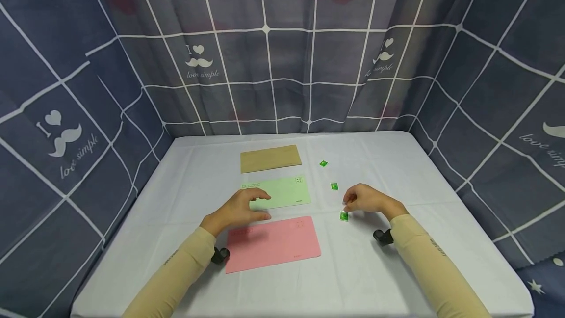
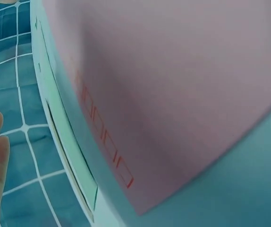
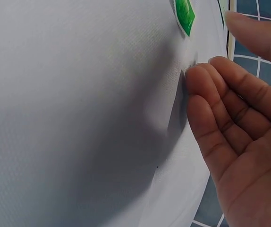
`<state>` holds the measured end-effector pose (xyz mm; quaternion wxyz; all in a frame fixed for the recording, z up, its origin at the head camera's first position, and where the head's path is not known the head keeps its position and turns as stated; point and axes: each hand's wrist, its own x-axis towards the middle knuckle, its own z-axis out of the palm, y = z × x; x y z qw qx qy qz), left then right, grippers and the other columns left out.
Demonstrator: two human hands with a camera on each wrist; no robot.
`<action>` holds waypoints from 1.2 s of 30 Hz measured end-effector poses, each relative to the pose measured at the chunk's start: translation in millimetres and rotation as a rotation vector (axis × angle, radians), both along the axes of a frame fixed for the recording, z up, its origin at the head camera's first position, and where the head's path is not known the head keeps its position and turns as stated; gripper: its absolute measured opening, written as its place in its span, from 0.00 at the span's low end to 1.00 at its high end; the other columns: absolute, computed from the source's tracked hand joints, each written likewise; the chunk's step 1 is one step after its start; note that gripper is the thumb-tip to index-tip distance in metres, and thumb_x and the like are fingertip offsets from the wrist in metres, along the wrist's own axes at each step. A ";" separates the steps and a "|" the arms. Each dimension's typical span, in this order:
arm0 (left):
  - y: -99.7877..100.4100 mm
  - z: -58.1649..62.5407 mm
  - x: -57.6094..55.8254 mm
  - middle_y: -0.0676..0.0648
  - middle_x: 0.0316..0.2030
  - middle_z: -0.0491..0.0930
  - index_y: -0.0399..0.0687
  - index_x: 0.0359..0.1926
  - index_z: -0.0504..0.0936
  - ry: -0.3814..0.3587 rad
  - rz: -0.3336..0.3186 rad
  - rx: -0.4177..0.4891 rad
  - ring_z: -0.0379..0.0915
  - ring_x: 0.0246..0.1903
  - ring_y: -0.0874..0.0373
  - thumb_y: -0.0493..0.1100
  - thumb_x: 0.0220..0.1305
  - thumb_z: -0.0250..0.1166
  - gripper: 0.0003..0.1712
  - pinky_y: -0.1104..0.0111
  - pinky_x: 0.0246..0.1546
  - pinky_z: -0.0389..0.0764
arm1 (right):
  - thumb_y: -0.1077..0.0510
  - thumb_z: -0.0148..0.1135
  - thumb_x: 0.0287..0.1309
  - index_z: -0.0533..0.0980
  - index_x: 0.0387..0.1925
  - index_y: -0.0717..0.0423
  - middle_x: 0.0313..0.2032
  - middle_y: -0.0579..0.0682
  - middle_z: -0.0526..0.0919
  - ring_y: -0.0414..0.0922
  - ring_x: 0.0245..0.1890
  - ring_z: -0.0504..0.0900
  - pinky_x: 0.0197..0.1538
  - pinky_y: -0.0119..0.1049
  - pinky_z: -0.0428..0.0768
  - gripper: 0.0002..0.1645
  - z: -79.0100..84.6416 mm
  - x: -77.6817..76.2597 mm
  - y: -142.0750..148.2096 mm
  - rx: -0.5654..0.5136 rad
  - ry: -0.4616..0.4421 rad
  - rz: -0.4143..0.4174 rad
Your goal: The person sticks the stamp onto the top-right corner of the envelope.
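Two tan sleeves [image 1: 181, 271] stretch across a white tablecloth [image 1: 366, 283]. Closest to me lies a pink envelope [image 1: 273, 249], its long side running left to right. A nearly square green stamp [image 1: 344, 216], with no clear long axis, sits right of it, just on the near side of the right hand [image 1: 368, 199], much the closer hand. That hand's fingers are bent, the thumb apart from them; whether it touches the stamp, I cannot tell. The left hand [image 1: 238, 210] hovers with thumb and fingers spread, hiding part of a light-green envelope [image 1: 287, 193]. Beyond are a second green stamp [image 1: 334, 186], a third [image 1: 323, 163] turned like a diamond, a brown envelope [image 1: 270, 159], then a checked curtain [image 1: 289, 58]. The envelopes' small print is unreadable.
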<state>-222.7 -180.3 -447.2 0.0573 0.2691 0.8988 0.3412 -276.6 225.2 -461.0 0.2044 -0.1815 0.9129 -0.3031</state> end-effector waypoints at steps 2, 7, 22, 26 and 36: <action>1.5 -0.8 -0.1 0.51 0.55 0.82 0.44 0.57 0.82 0.003 -0.003 -0.025 0.76 0.58 0.48 0.54 0.55 0.76 0.32 0.50 0.59 0.77 | 0.56 0.74 0.54 0.82 0.39 0.57 0.33 0.47 0.83 0.43 0.34 0.77 0.39 0.35 0.77 0.12 0.0 0.1 0.2 0.004 -0.006 -0.008; 2.0 -2.5 1.0 0.52 0.54 0.82 0.44 0.56 0.82 0.003 -0.024 -0.054 0.77 0.56 0.52 0.55 0.53 0.77 0.33 0.52 0.58 0.78 | 0.57 0.74 0.53 0.82 0.38 0.56 0.33 0.47 0.83 0.43 0.34 0.77 0.39 0.35 0.77 0.12 -0.4 1.1 -0.8 0.006 -0.029 -0.033; 2.4 -9.9 7.2 0.50 0.52 0.82 0.46 0.56 0.82 -0.042 -0.101 -0.082 0.76 0.53 0.53 0.58 0.54 0.76 0.33 0.56 0.54 0.80 | 0.58 0.74 0.53 0.83 0.38 0.56 0.33 0.47 0.83 0.43 0.33 0.77 0.38 0.34 0.77 0.11 -0.9 3.3 -3.3 0.024 -0.023 -0.040; 2.6 -9.9 9.6 0.49 0.51 0.82 0.45 0.56 0.81 -0.053 -0.123 -0.090 0.76 0.50 0.53 0.57 0.54 0.75 0.33 0.59 0.51 0.81 | 0.59 0.74 0.53 0.82 0.38 0.56 0.33 0.48 0.83 0.43 0.33 0.76 0.37 0.35 0.76 0.10 -3.1 4.3 -4.0 0.013 -0.026 -0.052; 2.6 -10.1 13.9 0.51 0.51 0.82 0.46 0.56 0.81 -0.061 -0.137 -0.131 0.75 0.50 0.55 0.57 0.55 0.76 0.32 0.60 0.51 0.81 | 0.62 0.73 0.52 0.82 0.36 0.57 0.32 0.48 0.82 0.43 0.32 0.76 0.37 0.35 0.76 0.08 -6.2 5.4 -3.5 -0.028 -0.029 -0.055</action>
